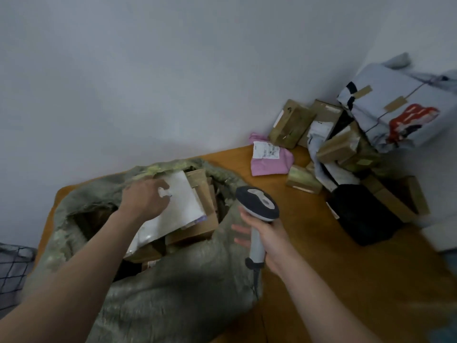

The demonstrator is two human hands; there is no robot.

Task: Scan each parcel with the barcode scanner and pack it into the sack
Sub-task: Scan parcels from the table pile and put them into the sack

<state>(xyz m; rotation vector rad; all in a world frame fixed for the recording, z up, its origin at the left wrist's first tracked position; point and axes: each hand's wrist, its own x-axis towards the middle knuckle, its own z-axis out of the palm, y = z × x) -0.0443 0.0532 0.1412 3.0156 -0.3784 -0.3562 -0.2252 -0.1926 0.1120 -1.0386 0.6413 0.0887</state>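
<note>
A grey-green woven sack (173,288) lies open on the wooden table, with cardboard boxes (197,233) inside it. My left hand (146,196) rests on a white flat parcel (178,209) at the sack's mouth, fingers on its upper edge. To the right of the sack, my right hand (267,246) grips the handle of a grey and white barcode scanner (258,206), whose head points up and away. A pink parcel (270,157) with a white label lies on the table further back.
A pile of brown boxes (291,125), a black bag parcel (363,214) and a large grey wrapped bundle (393,107) crowd the right back corner by the wall. The orange-brown table (333,280) runs under my right arm. A dark netted item (12,268) is at far left.
</note>
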